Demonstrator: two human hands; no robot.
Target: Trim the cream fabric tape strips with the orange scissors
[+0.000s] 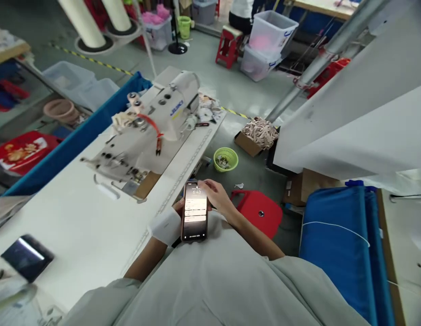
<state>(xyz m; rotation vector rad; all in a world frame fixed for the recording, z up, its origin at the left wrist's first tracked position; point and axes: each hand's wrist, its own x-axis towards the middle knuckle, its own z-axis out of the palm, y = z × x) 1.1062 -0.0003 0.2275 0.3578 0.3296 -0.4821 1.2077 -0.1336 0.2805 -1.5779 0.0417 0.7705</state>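
A lit smartphone [196, 226] lies tilted toward me, just above my lap, and its lock screen reads 6:43. Its left edge rests in my left hand [178, 206], whose fingers are mostly hidden behind it; a white band covers that wrist. My right hand [215, 195] is closed at the phone's upper right side, with fingertips over the top corner. Left of the phone stands a white JUKI sewing machine [173, 106] on a white table [78, 217]. Small thread snips with an orange strap [158, 145] hang by the machine.
A red stool [260, 213] stands at my right. On the floor are a green basket [226, 159] of scraps and a cardboard box [247, 144] of fabric strips. A dark tablet-like device [27, 257] lies at the table's left. Blue rolled cloth [332, 240] stands far right.
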